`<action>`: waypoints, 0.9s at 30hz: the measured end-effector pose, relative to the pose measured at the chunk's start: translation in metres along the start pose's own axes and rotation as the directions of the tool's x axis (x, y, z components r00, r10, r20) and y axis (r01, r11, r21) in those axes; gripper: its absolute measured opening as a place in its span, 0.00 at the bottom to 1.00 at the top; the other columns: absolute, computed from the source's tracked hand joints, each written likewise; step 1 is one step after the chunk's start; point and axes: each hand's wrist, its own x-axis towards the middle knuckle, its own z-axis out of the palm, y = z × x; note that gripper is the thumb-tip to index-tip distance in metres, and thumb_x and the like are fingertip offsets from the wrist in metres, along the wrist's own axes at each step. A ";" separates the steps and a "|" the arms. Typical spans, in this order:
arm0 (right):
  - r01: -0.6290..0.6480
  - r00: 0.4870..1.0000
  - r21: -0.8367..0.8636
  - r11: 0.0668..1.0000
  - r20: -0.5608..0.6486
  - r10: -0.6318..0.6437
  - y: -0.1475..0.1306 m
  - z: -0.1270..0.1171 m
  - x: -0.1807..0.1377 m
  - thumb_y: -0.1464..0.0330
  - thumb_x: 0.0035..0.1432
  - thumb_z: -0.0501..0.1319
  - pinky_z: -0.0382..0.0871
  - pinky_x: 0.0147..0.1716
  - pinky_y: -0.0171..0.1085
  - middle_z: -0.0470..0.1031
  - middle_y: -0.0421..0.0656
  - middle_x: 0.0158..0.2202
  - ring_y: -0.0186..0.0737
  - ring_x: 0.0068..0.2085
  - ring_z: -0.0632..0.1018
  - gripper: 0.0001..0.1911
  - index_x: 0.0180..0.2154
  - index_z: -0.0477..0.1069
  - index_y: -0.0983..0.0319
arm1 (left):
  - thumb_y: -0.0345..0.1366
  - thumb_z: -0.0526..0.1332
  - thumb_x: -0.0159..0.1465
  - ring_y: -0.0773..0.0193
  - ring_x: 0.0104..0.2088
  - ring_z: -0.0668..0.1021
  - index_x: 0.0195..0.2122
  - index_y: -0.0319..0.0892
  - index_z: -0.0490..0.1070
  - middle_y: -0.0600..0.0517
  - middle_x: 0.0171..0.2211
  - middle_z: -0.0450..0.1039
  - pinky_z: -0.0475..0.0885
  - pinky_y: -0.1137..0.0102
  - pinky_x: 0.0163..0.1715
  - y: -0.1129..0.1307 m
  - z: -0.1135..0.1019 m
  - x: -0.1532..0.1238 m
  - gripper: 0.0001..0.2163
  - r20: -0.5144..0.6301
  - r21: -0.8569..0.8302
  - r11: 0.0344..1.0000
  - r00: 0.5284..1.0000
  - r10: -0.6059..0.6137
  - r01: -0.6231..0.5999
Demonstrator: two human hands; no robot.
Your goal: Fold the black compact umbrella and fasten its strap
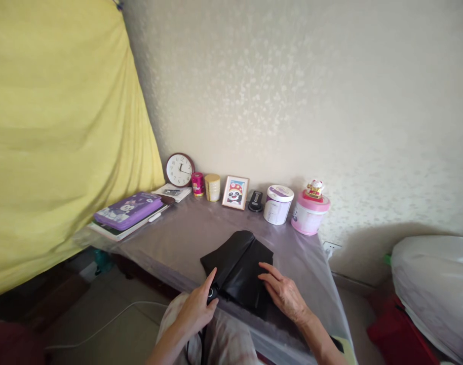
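A black folded umbrella (237, 266) lies on the plastic-covered table (178, 238), its canopy loosely spread. My left hand (197, 306) grips the umbrella's near end at the handle, with the forefinger stretched along it. My right hand (284, 294) rests flat on the black fabric on the right side, fingers spread.
Along the wall stand a round clock (179, 170), a red tin (197, 184), a gold tin (212, 187), a panda picture frame (235, 192), a white tub (277, 204) and a pink tub (309, 213). A purple case (128, 210) lies left. A yellow curtain (56, 132) hangs left.
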 end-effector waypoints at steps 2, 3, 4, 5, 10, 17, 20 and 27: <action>0.006 0.999 0.015 1.000 -0.036 -0.006 -0.002 -0.001 0.011 0.72 0.65 0.47 0.74 0.43 0.37 0.69 0.47 0.54 0.38 0.46 0.77 0.15 0.44 0.69 0.57 | 0.33 0.53 0.62 0.65 0.52 0.73 0.66 0.47 0.35 0.51 0.57 0.67 0.64 0.74 0.49 0.001 0.000 0.000 0.34 0.011 0.016 1.000 1.000 -0.015 0.014; 0.011 0.998 0.026 1.000 -0.056 -0.010 -0.004 -0.001 0.018 0.71 0.65 0.47 0.74 0.43 0.37 0.69 0.47 0.54 0.38 0.46 0.77 0.14 0.44 0.69 0.57 | 0.33 0.53 0.62 0.65 0.52 0.73 0.66 0.47 0.35 0.51 0.57 0.67 0.64 0.74 0.48 0.001 0.000 0.001 0.34 0.016 0.023 1.000 1.000 -0.021 0.021; 0.019 0.997 0.039 0.999 -0.078 -0.016 -0.006 -0.002 0.026 0.71 0.66 0.47 0.74 0.43 0.37 0.70 0.47 0.53 0.38 0.46 0.77 0.14 0.44 0.69 0.57 | 0.33 0.53 0.62 0.65 0.52 0.73 0.66 0.48 0.35 0.51 0.57 0.67 0.64 0.73 0.49 0.001 0.000 0.001 0.34 0.020 0.025 0.999 1.000 -0.023 0.023; 0.028 0.995 0.052 0.998 -0.100 -0.022 -0.009 -0.001 0.035 0.70 0.66 0.47 0.74 0.43 0.37 0.70 0.47 0.52 0.38 0.46 0.77 0.13 0.44 0.69 0.57 | 0.33 0.53 0.62 0.65 0.52 0.73 0.66 0.48 0.35 0.50 0.57 0.67 0.64 0.73 0.49 0.001 0.001 0.001 0.34 0.021 0.025 0.999 1.000 -0.023 0.022; 0.077 0.978 0.085 0.993 -0.199 -0.059 -0.018 0.014 0.088 0.68 0.67 0.47 0.72 0.45 0.36 0.71 0.47 0.50 0.37 0.47 0.76 0.13 0.43 0.70 0.58 | 0.33 0.53 0.62 0.62 0.52 0.73 0.66 0.44 0.37 0.48 0.56 0.68 0.64 0.72 0.49 0.001 0.003 0.001 0.34 -0.012 0.026 1.000 1.000 0.009 -0.009; 0.061 0.983 -0.029 0.998 -0.173 -0.065 -0.021 0.054 0.137 0.69 0.66 0.48 0.72 0.44 0.35 0.70 0.46 0.50 0.37 0.47 0.75 0.13 0.44 0.70 0.58 | 0.33 0.52 0.62 0.61 0.51 0.73 0.66 0.42 0.39 0.45 0.54 0.68 0.63 0.71 0.49 0.006 0.006 -0.004 0.32 -0.034 0.068 0.997 0.999 0.034 -0.032; 0.056 0.991 -0.095 0.994 -0.113 -0.066 -0.021 0.070 0.141 0.70 0.65 0.49 0.73 0.42 0.35 0.70 0.47 0.50 0.38 0.45 0.76 0.12 0.43 0.71 0.58 | 0.32 0.50 0.62 0.60 0.49 0.74 0.66 0.41 0.39 0.45 0.53 0.69 0.64 0.71 0.47 0.008 0.007 -0.006 0.32 -0.018 0.102 0.994 0.999 0.032 -0.030; 0.055 0.998 -0.197 0.979 -0.018 -0.059 -0.022 0.083 0.140 0.71 0.64 0.52 0.74 0.40 0.35 0.72 0.46 0.48 0.39 0.43 0.76 0.10 0.41 0.72 0.58 | 0.30 0.49 0.62 0.60 0.48 0.75 0.66 0.37 0.25 0.41 0.58 0.63 0.65 0.72 0.44 0.013 0.005 -0.010 0.36 -0.033 0.074 0.997 0.999 -0.001 0.004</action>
